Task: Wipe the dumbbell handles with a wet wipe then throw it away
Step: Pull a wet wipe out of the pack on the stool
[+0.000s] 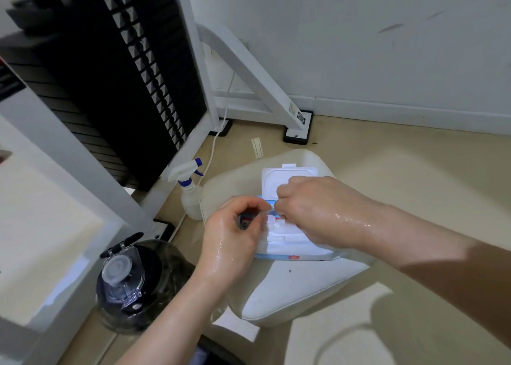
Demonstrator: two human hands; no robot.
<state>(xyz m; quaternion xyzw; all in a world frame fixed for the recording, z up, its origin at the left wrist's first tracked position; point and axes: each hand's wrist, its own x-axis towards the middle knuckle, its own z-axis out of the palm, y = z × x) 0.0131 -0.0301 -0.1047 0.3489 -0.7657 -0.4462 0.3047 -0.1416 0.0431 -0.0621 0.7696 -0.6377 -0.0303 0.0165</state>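
At the far left stands a black weight stack (110,68) in a white frame. Below it, on the floor, is a clear water jug (130,284), and a little further right a white spray bottle (190,193) with a blue trigger. Next comes a pale padded seat (290,290), and the wet wipe pack (290,240) lies on it with its lid flipped open. The left hand (229,240) curls at the pack's opening, fingers close together. The right hand (318,209) covers the opening; I cannot tell what its fingers pinch. Both hands look wet.
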